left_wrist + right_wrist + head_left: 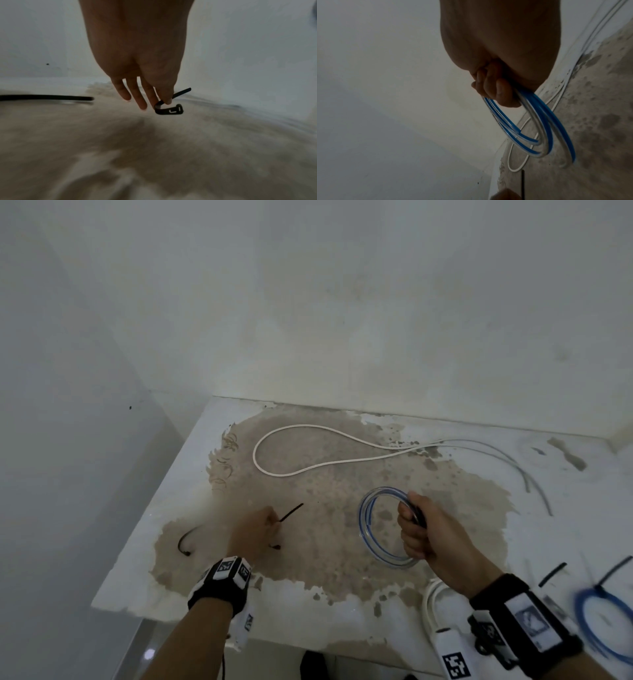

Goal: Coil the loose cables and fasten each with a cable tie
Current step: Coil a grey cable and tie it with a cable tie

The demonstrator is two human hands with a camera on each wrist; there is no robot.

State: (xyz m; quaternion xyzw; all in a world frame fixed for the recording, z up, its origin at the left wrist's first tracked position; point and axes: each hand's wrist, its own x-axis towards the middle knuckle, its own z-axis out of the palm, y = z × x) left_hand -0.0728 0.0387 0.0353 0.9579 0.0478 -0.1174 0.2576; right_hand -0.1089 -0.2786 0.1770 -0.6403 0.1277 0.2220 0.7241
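Observation:
My right hand grips a coil of clear and blue cable, held just above the worn tabletop. My left hand pinches a black cable tie between thumb and forefinger, low over the table; the tie bends in a hook and its head points right. The other fingers hang straight. A long white cable lies loose in a big loop at the back of the table.
A second black tie lies left of my left hand. Thin grey cables trail off at the back right. At the right front lie a tied blue coil, a white coil and more black ties. Walls stand behind and left.

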